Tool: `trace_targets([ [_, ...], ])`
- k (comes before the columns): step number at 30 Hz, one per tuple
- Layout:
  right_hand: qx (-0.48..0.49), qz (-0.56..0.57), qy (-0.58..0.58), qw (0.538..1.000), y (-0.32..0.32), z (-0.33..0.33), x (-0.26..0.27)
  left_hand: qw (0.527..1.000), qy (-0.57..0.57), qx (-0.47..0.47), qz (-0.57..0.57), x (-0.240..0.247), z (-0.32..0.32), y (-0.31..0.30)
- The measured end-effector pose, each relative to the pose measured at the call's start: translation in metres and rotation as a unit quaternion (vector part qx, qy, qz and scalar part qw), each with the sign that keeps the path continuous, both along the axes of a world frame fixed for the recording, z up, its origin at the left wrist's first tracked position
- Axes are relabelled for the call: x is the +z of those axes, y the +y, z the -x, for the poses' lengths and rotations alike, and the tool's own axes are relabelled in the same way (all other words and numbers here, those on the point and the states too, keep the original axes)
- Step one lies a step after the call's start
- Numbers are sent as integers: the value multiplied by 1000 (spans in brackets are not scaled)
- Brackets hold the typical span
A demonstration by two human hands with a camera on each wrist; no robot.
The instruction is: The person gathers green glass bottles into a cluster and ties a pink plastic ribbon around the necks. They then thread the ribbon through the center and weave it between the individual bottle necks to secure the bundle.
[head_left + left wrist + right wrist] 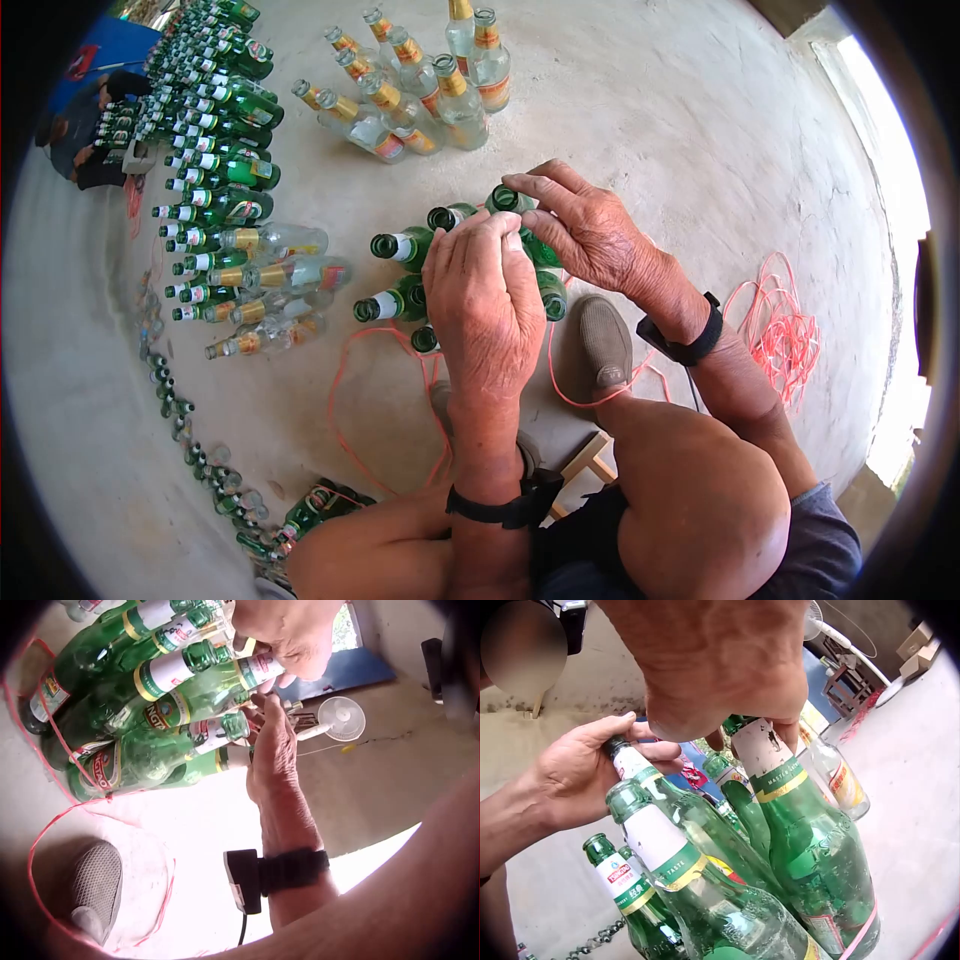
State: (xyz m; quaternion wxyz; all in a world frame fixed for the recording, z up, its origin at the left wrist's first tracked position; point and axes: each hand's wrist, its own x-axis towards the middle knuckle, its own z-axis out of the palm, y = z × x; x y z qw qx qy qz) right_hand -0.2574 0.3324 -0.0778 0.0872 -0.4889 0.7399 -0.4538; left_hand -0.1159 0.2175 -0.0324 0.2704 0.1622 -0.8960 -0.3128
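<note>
Right fingers (786, 733) curled round green bottle neck (763, 754); left fingers (660, 751) grip second neck (634, 763).

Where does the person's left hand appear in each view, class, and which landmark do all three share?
Head: left hand, near the centre.
Left wrist: left hand, at the top edge, right of the middle.
Right wrist: left hand, at the left, about mid-height.
Shared landmark: the group of green bottles.

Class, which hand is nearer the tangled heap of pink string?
Right. The right hand is at the green bottles, on the side towards the heap; the left hand is farther across them.
</note>
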Motion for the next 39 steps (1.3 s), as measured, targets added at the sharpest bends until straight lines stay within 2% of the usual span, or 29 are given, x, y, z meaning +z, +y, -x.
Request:
trace_targets([
  [2, -4, -4, 3, 1000, -1, -3, -4, 999, -23, -6, 31, -4, 0, -1],
  [5, -9, -14, -3, 1000, -5, -6, 0, 999, -39, 2, -10, -23, -4, 5],
  [11, -21, -37, -36, 998, -11, -21, -3, 987, -159, -4, 17, -31, -5, 1],
  [15, -11, -10, -79, 997, -10, -22, -3, 975, -223, -3, 19, -35, -7, 1],
  [18, -3, -5, -116, 993, -9, -21, -5, 981, -196, -8, -1, -32, -8, 0],
  [21, -2, 8, -121, 993, -5, -16, -6, 989, -132, -7, -62, -21, -9, 5],
  [23, -6, 9, -138, 990, -3, -13, -5, 996, -62, -11, -64, -17, -14, 3],
  [26, -10, 16, -180, 983, 0, -9, -7, 993, 21, 51, -101, 2, -29, -3],
  [29, 0, 18, -189, 982, 0, -4, -13, 978, 106, 171, -52, 9, -49, -23],
  [31, 4, 18, -237, 971, 2, -4, -12, 962, 122, 236, -65, 5, -66, -43],
  [34, -15, 30, -263, 964, 4, -2, -20, 944, 61, 294, -134, -5, -81, -65],
  [35, -24, 32, -274, 961, 6, -1, -23, 940, 57, 281, -186, -15, -86, -71],
  [39, -20, 85, -466, 881, 3, 10, -58, 904, 48, 236, -354, -57, -96, -82],
])
